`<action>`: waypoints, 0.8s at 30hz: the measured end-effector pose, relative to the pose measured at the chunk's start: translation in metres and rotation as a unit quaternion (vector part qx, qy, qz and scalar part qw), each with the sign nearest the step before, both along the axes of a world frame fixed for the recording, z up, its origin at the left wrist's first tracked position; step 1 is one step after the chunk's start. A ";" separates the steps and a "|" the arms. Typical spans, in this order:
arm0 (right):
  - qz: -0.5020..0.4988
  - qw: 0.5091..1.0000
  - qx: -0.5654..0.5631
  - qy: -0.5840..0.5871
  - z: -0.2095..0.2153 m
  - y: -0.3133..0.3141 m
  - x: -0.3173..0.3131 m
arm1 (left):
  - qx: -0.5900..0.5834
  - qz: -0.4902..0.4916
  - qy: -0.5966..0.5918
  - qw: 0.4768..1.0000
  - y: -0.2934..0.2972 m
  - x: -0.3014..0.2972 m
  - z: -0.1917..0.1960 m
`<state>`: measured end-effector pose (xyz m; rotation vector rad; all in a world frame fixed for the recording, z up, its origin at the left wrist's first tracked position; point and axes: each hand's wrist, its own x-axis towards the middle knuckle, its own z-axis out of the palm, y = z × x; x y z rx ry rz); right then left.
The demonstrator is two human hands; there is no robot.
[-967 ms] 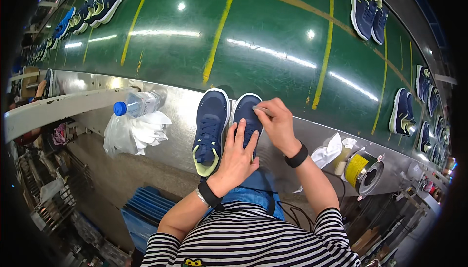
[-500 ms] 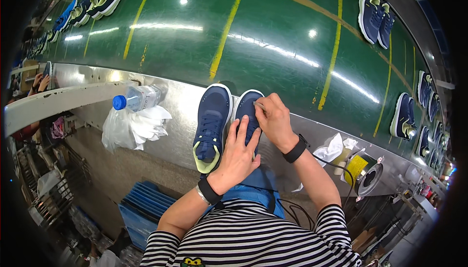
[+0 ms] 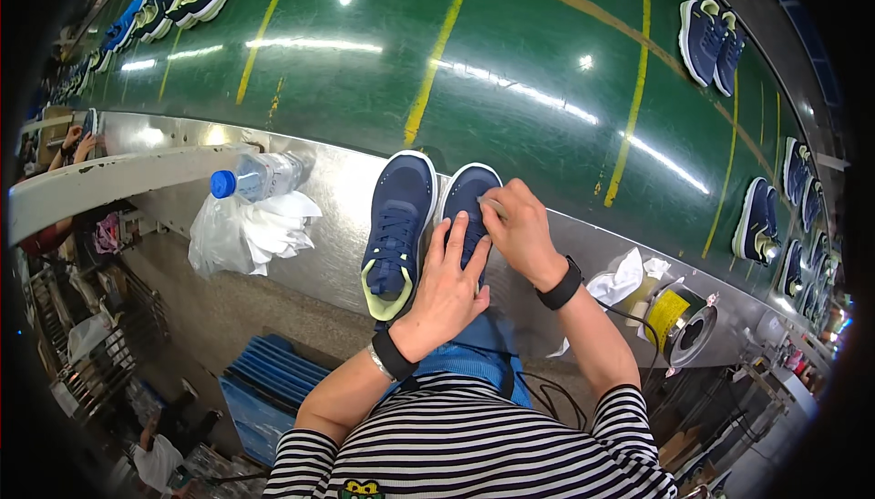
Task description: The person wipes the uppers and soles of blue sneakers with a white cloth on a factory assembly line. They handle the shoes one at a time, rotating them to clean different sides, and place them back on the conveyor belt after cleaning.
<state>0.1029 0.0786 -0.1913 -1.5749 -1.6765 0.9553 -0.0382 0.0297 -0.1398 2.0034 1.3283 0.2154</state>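
Note:
A pair of navy sneakers with white soles and pale green lining stands on the metal ledge in front of me. The left sneaker (image 3: 398, 216) is untouched. My left hand (image 3: 444, 294) lies over the laces of the right sneaker (image 3: 470, 191), fingers stretched and spread, steadying it from above. At that shoe's toe, my right hand (image 3: 519, 230) pinches a small slim grey piece (image 3: 490, 204), its tip against the upper. The fingers hide most of the piece, so its kind is unclear.
Beyond the ledge runs a green belt (image 3: 365, 89) with yellow lines, carrying more sneakers (image 3: 707, 43). Left on the ledge are a plastic bottle (image 3: 264, 177) and white cloths (image 3: 278, 230). Rightward sit crumpled paper (image 3: 622, 277) and a yellow-labelled tin (image 3: 670, 317). Blue crates (image 3: 264, 390) stand below.
My right hand has shifted slightly right and down with the grey piece at the toe. My left hand stays on the laces. The belt's lines and shoes have moved slightly right.

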 end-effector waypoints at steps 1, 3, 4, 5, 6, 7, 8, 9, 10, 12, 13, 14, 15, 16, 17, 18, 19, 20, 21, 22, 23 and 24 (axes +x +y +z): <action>-0.010 1.000 -0.013 0.002 0.002 -0.001 -0.001 | 0.000 0.000 0.000 1.000 0.000 0.000 0.001; -0.026 1.000 -0.015 -0.002 0.002 0.000 -0.003 | -0.002 -0.002 -0.004 1.000 0.000 0.001 0.000; -0.033 0.999 -0.004 -0.007 -0.001 0.005 -0.004 | -0.003 -0.005 -0.006 1.000 0.001 0.000 0.000; -0.041 0.999 0.008 -0.012 -0.002 0.007 -0.005 | -0.001 -0.003 -0.006 1.000 0.001 0.000 0.000; -0.032 0.999 0.007 -0.016 -0.002 0.007 -0.004 | 0.001 -0.002 -0.006 1.000 0.001 0.000 0.000; -0.022 1.000 0.006 -0.022 -0.002 0.006 -0.003 | 0.003 0.001 -0.007 1.000 0.001 0.000 -0.001; -0.012 1.000 0.005 -0.027 -0.002 0.005 -0.001 | 0.001 0.003 -0.008 1.000 0.001 -0.001 -0.002; -0.003 1.000 -0.009 -0.017 0.000 0.001 0.002 | 0.000 0.004 -0.009 1.000 0.000 0.000 -0.002; 0.007 1.000 -0.023 -0.007 0.003 -0.002 0.004 | 0.000 0.006 -0.010 1.000 0.000 -0.001 -0.001; 0.006 1.000 -0.023 -0.001 0.002 -0.002 0.003 | 0.002 -0.001 -0.004 1.000 0.000 -0.001 -0.001; -0.007 1.000 -0.009 -0.004 -0.001 0.001 -0.001 | 0.003 -0.007 0.000 1.000 0.000 -0.001 0.000; -0.020 1.000 0.005 -0.007 -0.004 0.005 -0.004 | 0.005 -0.006 -0.003 1.000 0.001 -0.001 0.001; -0.016 1.000 0.013 -0.005 -0.004 0.009 -0.005 | 0.007 -0.006 -0.005 1.000 0.002 0.000 0.001; -0.010 1.000 0.020 -0.001 -0.005 0.014 -0.007 | 0.007 -0.004 -0.006 1.000 0.003 0.000 0.001; -0.004 1.000 0.027 0.003 -0.005 0.016 -0.008 | 0.004 -0.001 -0.007 1.000 0.003 0.000 0.001; 0.004 1.000 0.015 0.001 -0.005 0.014 -0.006 | 0.001 0.001 -0.008 1.000 0.003 -0.001 0.000; 0.014 1.000 0.004 -0.005 -0.003 0.007 0.000 | -0.002 0.006 -0.013 1.000 0.002 0.000 -0.001; 0.025 1.000 -0.008 -0.010 0.000 0.001 0.003 | -0.003 0.003 -0.009 1.000 0.002 -0.001 -0.001; 0.024 1.000 -0.019 0.003 0.004 -0.003 0.004 | -0.005 -0.001 -0.004 1.000 0.001 -0.002 0.000; 0.021 1.000 -0.009 -0.004 0.004 -0.001 0.003 | -0.006 -0.006 0.002 1.000 0.001 -0.002 0.001; 0.019 1.000 0.002 -0.010 0.003 0.003 0.000 | -0.004 -0.006 0.000 1.000 0.002 -0.002 0.001; 0.017 1.000 0.012 -0.016 0.002 0.007 -0.002 | -0.002 -0.006 -0.003 1.000 0.002 -0.001 0.001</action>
